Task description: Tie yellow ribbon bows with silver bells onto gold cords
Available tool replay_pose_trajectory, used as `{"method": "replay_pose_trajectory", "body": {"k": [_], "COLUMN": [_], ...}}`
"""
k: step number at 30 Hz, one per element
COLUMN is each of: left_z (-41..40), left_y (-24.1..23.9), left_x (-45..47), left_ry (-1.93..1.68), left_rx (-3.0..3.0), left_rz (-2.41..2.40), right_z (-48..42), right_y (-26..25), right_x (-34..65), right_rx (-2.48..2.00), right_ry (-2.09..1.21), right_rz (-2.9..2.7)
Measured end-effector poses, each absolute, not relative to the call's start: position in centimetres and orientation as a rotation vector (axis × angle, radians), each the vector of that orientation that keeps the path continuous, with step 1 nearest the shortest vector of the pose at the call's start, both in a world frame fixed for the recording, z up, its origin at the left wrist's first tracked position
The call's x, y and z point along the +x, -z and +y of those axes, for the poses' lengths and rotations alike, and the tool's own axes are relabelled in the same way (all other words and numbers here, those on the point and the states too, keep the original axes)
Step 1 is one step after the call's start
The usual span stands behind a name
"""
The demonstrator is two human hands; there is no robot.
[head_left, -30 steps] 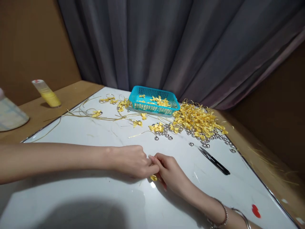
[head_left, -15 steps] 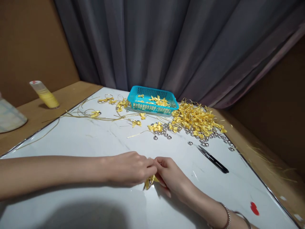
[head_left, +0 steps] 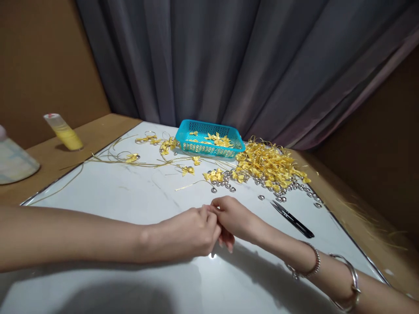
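My left hand (head_left: 196,231) and my right hand (head_left: 233,216) meet above the white tabletop, their fingers closed and pressed together. Between them is a yellow ribbon bow with gold cord, seen there half a second ago and covered by the fingers at present. Beyond my hands lie several yellow bows (head_left: 214,175) and small silver oval rings (head_left: 225,181). Black thread snips (head_left: 293,219) rest to the right of my right hand, not touched.
At the back stands a turquoise basket (head_left: 209,152) holding yellow bows. Beside it is a heap of yellow bows with cords (head_left: 268,163). Gold cords (head_left: 153,165) trail leftward. A yellow-filled bottle (head_left: 67,135) and a pale container (head_left: 15,159) stand at the left; a grey curtain (head_left: 203,61) hangs behind.
Both hands have shifted a little; my right hand has risen and moved away from me. The bow between them has gone out of sight. My right forearm now covers the red piece.
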State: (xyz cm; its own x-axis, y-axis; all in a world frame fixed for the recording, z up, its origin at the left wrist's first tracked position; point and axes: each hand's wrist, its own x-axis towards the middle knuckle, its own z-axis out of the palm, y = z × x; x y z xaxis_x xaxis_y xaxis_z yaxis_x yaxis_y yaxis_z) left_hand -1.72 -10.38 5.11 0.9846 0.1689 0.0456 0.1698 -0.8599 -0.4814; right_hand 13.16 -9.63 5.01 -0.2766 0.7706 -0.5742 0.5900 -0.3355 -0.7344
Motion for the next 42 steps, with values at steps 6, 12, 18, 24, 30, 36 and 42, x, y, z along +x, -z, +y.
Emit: {"method": "replay_pose_trajectory", "body": {"k": [6, 12, 18, 24, 30, 36, 42], "left_z": [-11.4, -11.6, -10.4, -9.4, -8.7, -7.8, -8.1], "left_y": [-4.5, -4.0, -4.9, -5.9, -7.1, -6.4, -4.6], "left_x": [-1.8, -2.0, -2.4, -2.4, -2.1, -2.6, -3.0], "left_ry": [0.016, -0.031, -0.106, -0.149, -0.314, -0.438, -0.184], "left_rx": [-2.757, -2.930, -3.379, -3.708, -3.810, -3.937, -4.162], "left_rz": [-0.180, -0.247, -0.530, -0.730, -0.772, -0.861, -1.417], "right_z": [-11.5, -13.3, -14.4, -15.1, -15.1, -15.5, -15.9], "right_y": [-2.8, -1.9, -1.6, -1.2, -1.0, -1.0, -0.9], "right_x": [12.9, 12.9, 12.7, 12.7, 12.7, 12.5, 12.5], "right_rx": [-1.675, -1.643, -1.618, -1.628, -1.641, -1.669, -1.706], "right_ry": [-1.363, -1.321, -1.389, -1.285, -1.200, -1.266, -1.220], "right_rz": [-1.864, -1.761, -1.592, -1.596, -1.621, -1.541, -1.487]}}
